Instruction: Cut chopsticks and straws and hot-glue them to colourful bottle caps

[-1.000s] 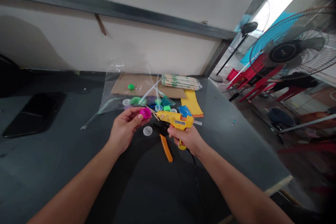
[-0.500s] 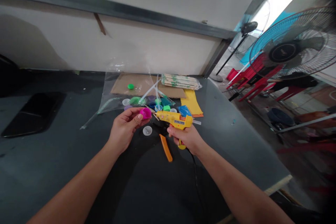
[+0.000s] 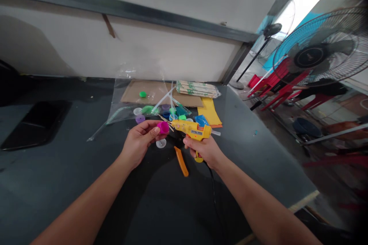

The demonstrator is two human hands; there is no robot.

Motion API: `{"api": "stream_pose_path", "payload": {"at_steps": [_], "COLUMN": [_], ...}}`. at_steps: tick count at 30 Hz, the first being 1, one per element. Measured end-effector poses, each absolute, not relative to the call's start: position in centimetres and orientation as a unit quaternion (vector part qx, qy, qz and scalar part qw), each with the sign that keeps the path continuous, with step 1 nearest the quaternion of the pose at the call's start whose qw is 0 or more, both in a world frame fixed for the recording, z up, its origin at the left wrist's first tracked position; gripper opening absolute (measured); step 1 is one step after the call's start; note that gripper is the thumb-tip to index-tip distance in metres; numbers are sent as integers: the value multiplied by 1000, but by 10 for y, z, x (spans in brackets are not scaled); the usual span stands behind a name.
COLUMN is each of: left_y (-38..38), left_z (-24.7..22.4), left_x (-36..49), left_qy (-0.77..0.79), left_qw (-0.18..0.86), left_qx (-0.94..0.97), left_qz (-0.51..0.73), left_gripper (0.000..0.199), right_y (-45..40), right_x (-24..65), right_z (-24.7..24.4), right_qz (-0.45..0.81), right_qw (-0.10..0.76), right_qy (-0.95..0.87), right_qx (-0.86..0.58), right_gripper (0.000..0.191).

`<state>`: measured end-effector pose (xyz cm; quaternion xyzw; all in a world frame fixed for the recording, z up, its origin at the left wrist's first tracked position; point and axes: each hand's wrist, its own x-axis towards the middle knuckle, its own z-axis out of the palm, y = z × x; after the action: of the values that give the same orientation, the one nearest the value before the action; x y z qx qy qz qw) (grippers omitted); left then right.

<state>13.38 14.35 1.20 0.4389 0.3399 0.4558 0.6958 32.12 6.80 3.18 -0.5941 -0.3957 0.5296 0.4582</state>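
Dark counter [image 3: 260,153] meets a white wall [image 3: 138,49] at its back edge, and its right edge drops toward red plastic chairs [image 3: 280,84]. Mid-counter, the left hand [image 3: 139,140] pinches a magenta bottle cap [image 3: 163,127] just beside the nozzle of a yellow hot glue gun [image 3: 189,129], wrapped in the right hand [image 3: 204,150]. A white cap [image 3: 161,143] lies just below, near an orange utility knife [image 3: 181,162].

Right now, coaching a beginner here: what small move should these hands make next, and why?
Probably bring the magenta plastic cap in the left hand closer to the nozzle of the yellow hot glue gun in the right hand, since the nozzle points at it.
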Motion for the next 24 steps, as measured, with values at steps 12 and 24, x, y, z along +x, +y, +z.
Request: {"api": "stream_pose_path", "payload": {"at_steps": [12,24], "left_y": [143,143], "left_z": [12,13], "left_x": [133,134], "left_qy": [337,336], "left_qw": [700,703], "left_qx": [444,441], "left_qz": [446,446], "left_gripper": [29,28], "right_y": [66,65], "right_x": [320,319], "right_z": [31,31], "right_qz": [542,542], "right_qw": [465,468], "right_qy": [-394,-389], "right_qx": [-579,-580], "right_gripper": [22,27]}}
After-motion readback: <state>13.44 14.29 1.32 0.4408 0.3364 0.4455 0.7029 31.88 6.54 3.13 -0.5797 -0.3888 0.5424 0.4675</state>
